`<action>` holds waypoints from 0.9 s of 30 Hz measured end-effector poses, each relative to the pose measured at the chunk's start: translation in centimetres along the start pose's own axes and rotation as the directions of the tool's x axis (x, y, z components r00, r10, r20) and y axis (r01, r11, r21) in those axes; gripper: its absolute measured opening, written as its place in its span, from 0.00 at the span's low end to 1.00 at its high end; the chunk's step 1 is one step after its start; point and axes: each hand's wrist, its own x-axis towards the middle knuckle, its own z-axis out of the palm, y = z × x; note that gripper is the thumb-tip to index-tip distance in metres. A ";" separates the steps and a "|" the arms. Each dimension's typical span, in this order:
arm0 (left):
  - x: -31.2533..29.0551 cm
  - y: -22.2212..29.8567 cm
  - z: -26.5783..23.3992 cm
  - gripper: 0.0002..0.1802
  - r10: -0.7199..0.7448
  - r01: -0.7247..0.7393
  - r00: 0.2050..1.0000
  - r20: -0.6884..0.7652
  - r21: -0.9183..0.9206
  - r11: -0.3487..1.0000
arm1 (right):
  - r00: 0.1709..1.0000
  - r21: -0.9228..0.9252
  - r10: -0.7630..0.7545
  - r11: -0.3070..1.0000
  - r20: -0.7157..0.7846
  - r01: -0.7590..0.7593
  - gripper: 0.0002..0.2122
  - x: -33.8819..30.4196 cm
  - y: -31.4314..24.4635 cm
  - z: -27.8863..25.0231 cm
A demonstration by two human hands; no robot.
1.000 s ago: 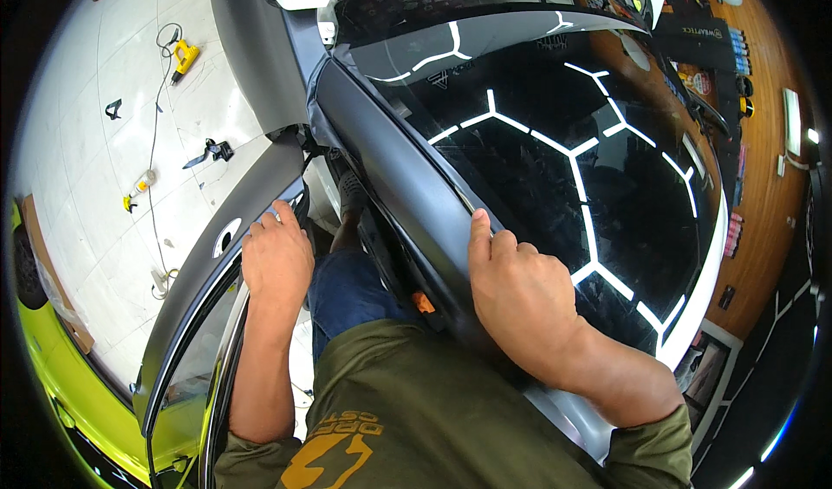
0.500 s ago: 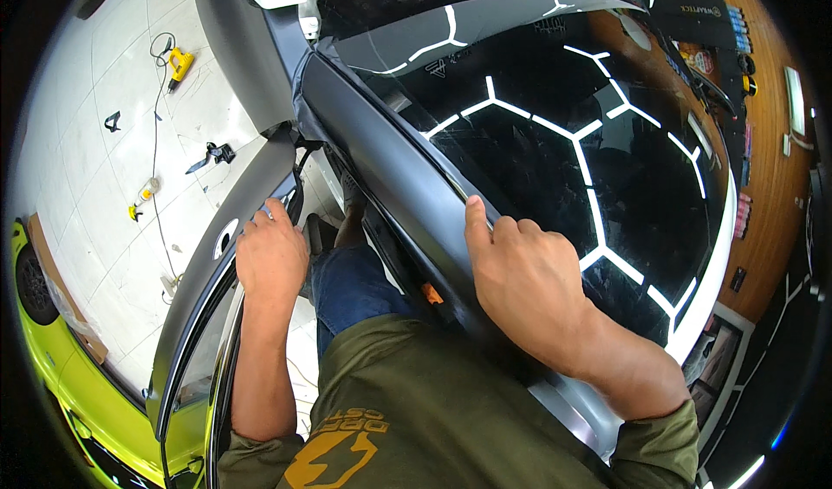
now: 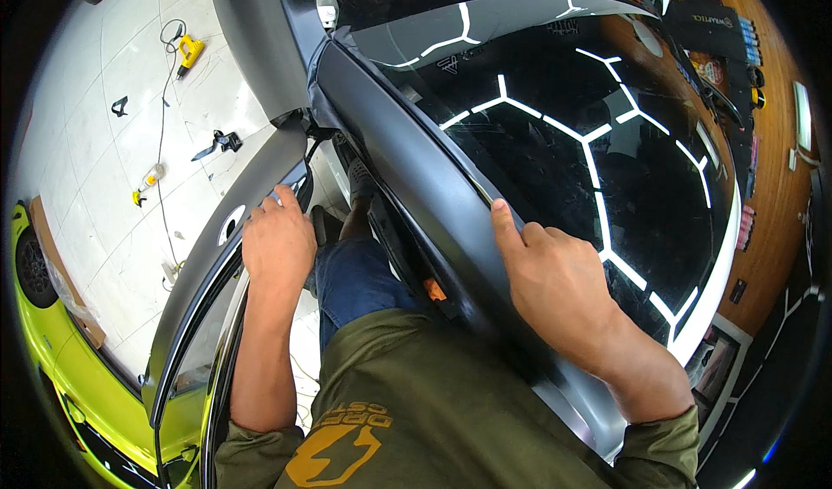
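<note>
My left hand (image 3: 279, 236) rests on the top of an open grey car door (image 3: 198, 296), its fingers curled over the edge beside the window frame. Across the doorway, my right hand (image 3: 555, 290) lies over the satin grey roof rail (image 3: 416, 164) of the car. Its index finger points forward and its tip touches the narrow seam between the rail and the glossy black roof (image 3: 537, 177). The other fingers are bent, and my right thumb is hidden.
White floor tiles (image 3: 104, 168) lie to the left, with a yellow heat gun (image 3: 190, 54), its cable, a black strap-like item (image 3: 221, 144) and a small bottle (image 3: 152, 175). A lime green car (image 3: 87, 376) stands at the lower left. My legs (image 3: 360, 277) are in the doorway.
The whole view has shifted slightly. My right fingertip has slid a little back along the seam, toward me. My left hand stays on the door.
</note>
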 end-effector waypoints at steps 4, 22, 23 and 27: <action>0.0 0.0 0.1 0.30 0.008 -0.008 1.000 -0.011 0.016 1.000 | 0.999 0.033 0.000 0.999 -0.045 0.002 0.26 -0.9 0.6 0.5; -0.1 0.5 -0.8 0.26 0.053 -0.070 0.994 -0.098 -0.186 0.980 | 0.858 0.523 0.380 0.837 -0.346 -0.161 0.21 -6.5 3.1 2.8; 0.1 0.6 -1.0 0.25 0.095 -0.137 0.982 -0.166 -0.260 0.956 | 0.848 0.556 0.411 0.812 -0.335 -0.174 0.20 -7.9 3.8 3.5; 2.1 3.3 -4.4 0.18 0.260 -0.478 0.864 -0.431 -0.541 0.692 | 0.802 0.683 0.477 0.720 -0.360 -0.122 0.19 -10.7 5.5 5.4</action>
